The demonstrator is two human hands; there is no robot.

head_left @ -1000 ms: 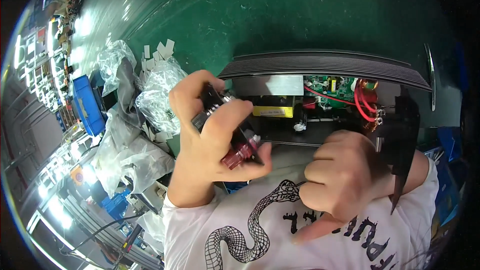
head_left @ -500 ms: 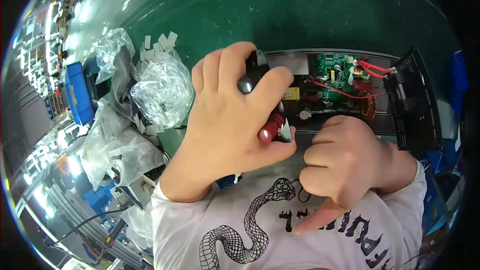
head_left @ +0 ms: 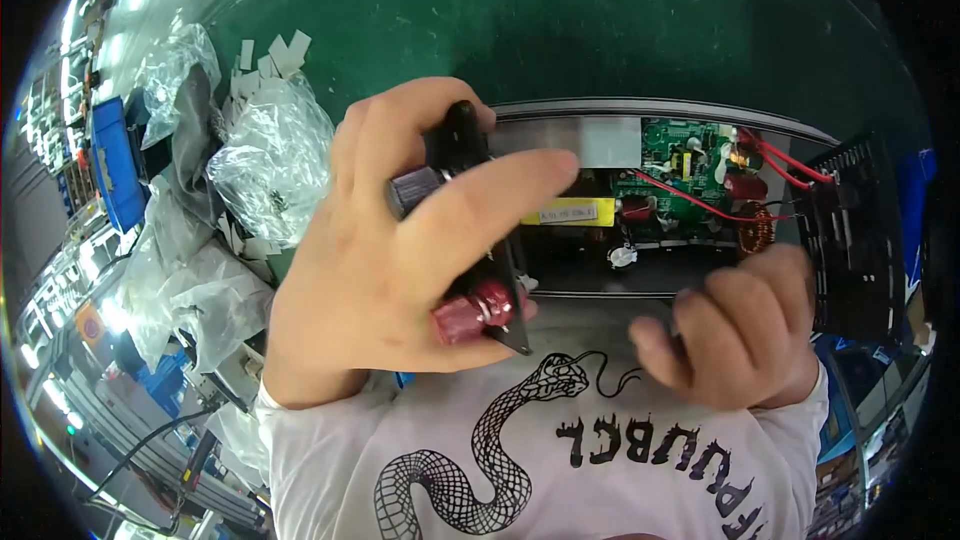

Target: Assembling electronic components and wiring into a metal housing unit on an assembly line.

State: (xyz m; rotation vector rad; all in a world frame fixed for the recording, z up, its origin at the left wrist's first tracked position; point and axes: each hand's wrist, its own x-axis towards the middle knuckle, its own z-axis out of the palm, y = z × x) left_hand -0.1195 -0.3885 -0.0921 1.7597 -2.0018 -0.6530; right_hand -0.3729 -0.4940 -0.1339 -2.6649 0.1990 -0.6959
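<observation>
My left hand point(head_left: 360, 230) is closed round a black end panel point(head_left: 511, 285) at the left end of an open electronic device. A black terminal knob point(head_left: 412, 191) and a red terminal knob point(head_left: 470, 312) stick out of the panel between my fingers. Inside the metal case point(head_left: 620, 107) sit a green circuit board point(head_left: 690, 155), a yellow-wrapped transformer point(head_left: 570, 211) and a copper coil point(head_left: 757, 228). My right hand point(head_left: 745, 325), blurred, is curled in front of the case's lower right corner. Whatever its fingers hold, if anything, is hidden.
A second black end panel point(head_left: 862, 240), slotted, stands at the case's right end, with red wires point(head_left: 780, 155) running towards it. Clear plastic bags point(head_left: 272, 155) and white slips point(head_left: 289, 54) lie to the left, beside a blue bin point(head_left: 119, 165). The green table point(head_left: 600, 20) extends behind.
My left hand has shifted left with the end panel, which has turned so its edge shows more. My right hand has moved right, and its thumb no longer points down.
</observation>
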